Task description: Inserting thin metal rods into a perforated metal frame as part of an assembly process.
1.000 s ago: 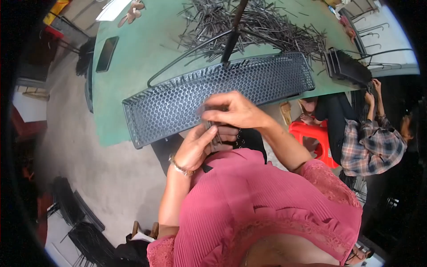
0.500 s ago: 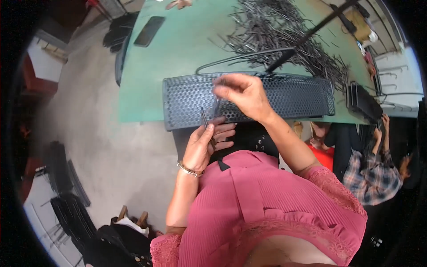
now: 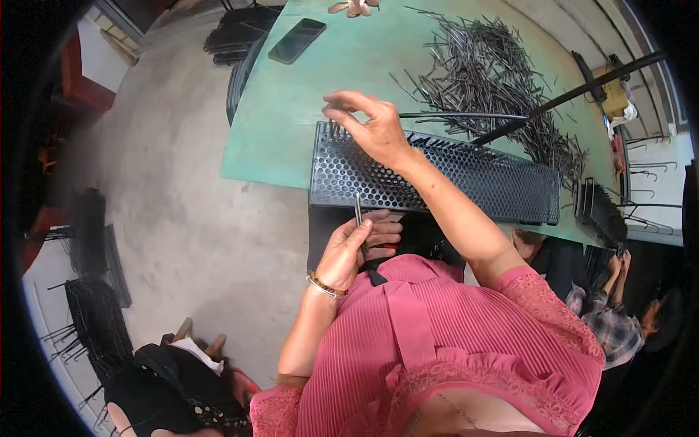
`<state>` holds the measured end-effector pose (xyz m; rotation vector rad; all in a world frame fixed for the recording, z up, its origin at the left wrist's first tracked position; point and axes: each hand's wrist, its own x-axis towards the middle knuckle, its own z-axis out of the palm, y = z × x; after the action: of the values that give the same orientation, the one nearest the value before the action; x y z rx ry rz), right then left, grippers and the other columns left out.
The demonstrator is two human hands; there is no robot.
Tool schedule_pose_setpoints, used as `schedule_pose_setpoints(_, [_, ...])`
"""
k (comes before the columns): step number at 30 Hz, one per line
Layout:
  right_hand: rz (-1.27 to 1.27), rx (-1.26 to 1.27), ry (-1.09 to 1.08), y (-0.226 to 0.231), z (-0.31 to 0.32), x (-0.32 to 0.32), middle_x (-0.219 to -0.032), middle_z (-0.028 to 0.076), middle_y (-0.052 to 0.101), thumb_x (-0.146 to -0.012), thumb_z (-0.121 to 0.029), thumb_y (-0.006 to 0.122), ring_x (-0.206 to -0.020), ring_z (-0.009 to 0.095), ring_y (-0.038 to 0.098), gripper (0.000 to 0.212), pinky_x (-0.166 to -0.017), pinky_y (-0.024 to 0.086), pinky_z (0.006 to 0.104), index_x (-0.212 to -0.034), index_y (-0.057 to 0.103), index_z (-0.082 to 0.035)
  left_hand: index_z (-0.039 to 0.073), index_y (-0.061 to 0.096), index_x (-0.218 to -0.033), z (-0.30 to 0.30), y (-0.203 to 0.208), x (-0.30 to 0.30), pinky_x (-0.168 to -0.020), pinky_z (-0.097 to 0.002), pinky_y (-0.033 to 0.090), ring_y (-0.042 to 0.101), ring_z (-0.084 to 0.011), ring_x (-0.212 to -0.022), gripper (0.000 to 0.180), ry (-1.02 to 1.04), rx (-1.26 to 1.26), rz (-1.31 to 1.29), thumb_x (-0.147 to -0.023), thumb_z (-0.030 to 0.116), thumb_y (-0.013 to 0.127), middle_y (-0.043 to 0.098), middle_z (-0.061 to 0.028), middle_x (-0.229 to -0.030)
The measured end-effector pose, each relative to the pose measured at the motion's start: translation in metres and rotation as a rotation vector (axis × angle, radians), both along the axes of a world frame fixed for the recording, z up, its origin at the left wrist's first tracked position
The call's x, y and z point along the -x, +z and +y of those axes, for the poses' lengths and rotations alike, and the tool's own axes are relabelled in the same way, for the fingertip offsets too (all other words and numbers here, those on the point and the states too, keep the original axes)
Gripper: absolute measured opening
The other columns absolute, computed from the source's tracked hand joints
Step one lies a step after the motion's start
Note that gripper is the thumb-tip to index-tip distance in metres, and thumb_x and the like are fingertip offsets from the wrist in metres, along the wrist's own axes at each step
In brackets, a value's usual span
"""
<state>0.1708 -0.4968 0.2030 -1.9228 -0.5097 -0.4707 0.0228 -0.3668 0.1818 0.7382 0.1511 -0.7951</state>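
A dark perforated metal tray (image 3: 466, 182), full of round holes, lies along the near edge of the green table. Over its far left corner is my right hand (image 3: 375, 131), thumb and fingertips closed around a thin dark rod that is partly hidden and blurred. Short dark rods (image 3: 422, 138) poke up along the tray's far edge. In front of the tray's near edge, my left hand (image 3: 351, 244) grips a few thin dark rods (image 3: 358, 210) under the thumb, its other fingers loosely spread.
Many loose dark rods (image 3: 495, 80) lie heaped on the green table (image 3: 269, 138). A black phone (image 3: 297, 41) lies at the far left. A dark bar (image 3: 568, 98) slants above the table. Someone in a checked shirt (image 3: 608, 331) works at the right. Dark racks (image 3: 95, 320) stand at the left.
My right hand has moved away from my left hand to the tray's far left corner. My left hand stays in front of the tray with its rods. The whole view has shifted.
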Motion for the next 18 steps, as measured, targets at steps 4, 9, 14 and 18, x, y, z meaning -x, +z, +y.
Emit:
schedule_pose_setpoints(4, [0.030, 0.001, 0.025, 0.000, -0.002, -0.004, -0.084, 0.008, 0.067, -0.077, -0.006, 0.065, -0.076, 0.014, 0.064, 0.020, -0.071, 0.050, 0.0268, -0.096, 0.063, -0.002, -0.006, 0.043, -0.121, 0.002, -0.001, -0.002, -0.078, -0.0350, 0.052, 0.060, -0.0255, -0.096, 0.041, 0.007, -0.005, -0.003, -0.094, 0.025, 0.043, 0.058, -0.0196, -0.109])
schedule_pose_setpoints(9, [0.152, -0.102, -0.002, -0.004, -0.001, -0.002, -0.085, 0.007, 0.067, -0.079, -0.007, 0.063, -0.079, 0.012, 0.063, 0.018, -0.070, 0.050, 0.0248, -0.096, 0.063, 0.000, -0.006, 0.043, -0.120, 0.001, 0.000, -0.006, -0.078, -0.0345, 0.052, 0.060, -0.0259, -0.096, 0.040, 0.000, -0.008, -0.006, -0.094, 0.024, 0.042, 0.058, -0.0202, -0.109])
schedule_pose_setpoints(14, [0.201, -0.213, 0.011, -0.008, 0.000, -0.003, -0.086, 0.007, 0.067, -0.080, -0.007, 0.062, -0.081, 0.012, 0.063, 0.017, -0.070, 0.050, 0.0242, -0.096, 0.063, 0.000, -0.007, 0.043, -0.120, -0.001, -0.001, -0.009, -0.077, -0.0342, 0.052, 0.060, -0.0257, -0.096, 0.040, -0.010, -0.009, -0.004, -0.094, 0.023, 0.041, 0.058, -0.0207, -0.108])
schedule_pose_setpoints(18, [0.062, -0.052, -0.008, -0.006, -0.003, -0.003, -0.087, 0.008, 0.068, -0.080, -0.007, 0.063, -0.080, 0.014, 0.064, 0.016, -0.073, 0.048, 0.0260, -0.095, 0.064, -0.002, -0.007, 0.042, -0.121, -0.002, 0.001, -0.011, -0.077, -0.0342, 0.052, 0.061, -0.0250, -0.095, 0.040, -0.018, -0.017, -0.006, -0.094, 0.023, 0.041, 0.058, -0.0205, -0.108])
